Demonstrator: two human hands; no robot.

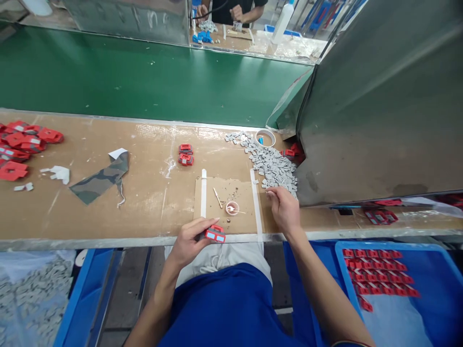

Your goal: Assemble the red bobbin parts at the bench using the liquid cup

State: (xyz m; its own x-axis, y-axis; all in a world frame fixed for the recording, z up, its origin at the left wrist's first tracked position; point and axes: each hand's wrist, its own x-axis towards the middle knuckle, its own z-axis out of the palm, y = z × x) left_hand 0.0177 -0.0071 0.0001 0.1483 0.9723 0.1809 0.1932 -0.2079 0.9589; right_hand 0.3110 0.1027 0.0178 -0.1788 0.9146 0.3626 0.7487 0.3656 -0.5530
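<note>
My left hand (191, 238) is closed around a small red and dark grey plastic part (215, 233), which has two pale rectangles on its near face. It is just over the table's front edge. At the near end of a pile of small grey pieces (273, 166), my right hand (285, 209) pinches its thumb and forefinger together; what lies between the tips is too small to make out. Between the hands, a small cup (232, 208) holds white stuff and a thin stick. A short pale stick (217, 197) lies beyond it on a cardboard sheet (208, 224) with white tape strips.
Two red parts (185, 155) sit left of the cardboard, with camouflage cloth (103, 178) and a red heap (21, 144) farther left. A tape roll (274, 139) touches the grey pile. A metal panel (379, 106) stands at right, above a blue tray (432, 308). Across the green belt (144, 79), a person works.
</note>
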